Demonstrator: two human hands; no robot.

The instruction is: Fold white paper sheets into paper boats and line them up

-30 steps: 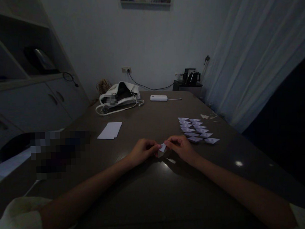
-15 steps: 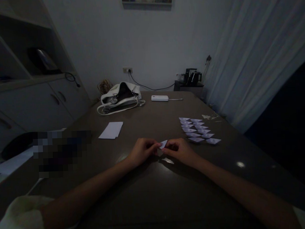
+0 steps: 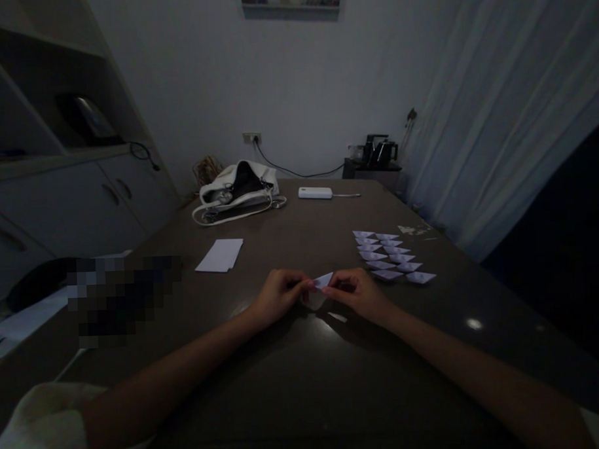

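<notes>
Between my two hands, just above the table, is a small piece of folded white paper with a pointed, triangular outline. My left hand pinches its left end between thumb and fingers. At the other end, the thumb and fingers of my right hand are closed on it too. To the right stand several small folded paper boats in two slanting rows. A stack of white paper sheets lies to the left of my hands.
On the brown table, a white open handbag sits at the back left. A white power bank with a short cable lies behind my hands. Paper scraps are near the right edge. A dark kettle stands beyond.
The ends of the folded paper have moved slightly apart, and more of its pointed side shows. My right hand has shifted a little to the right; my left hand has barely moved.
</notes>
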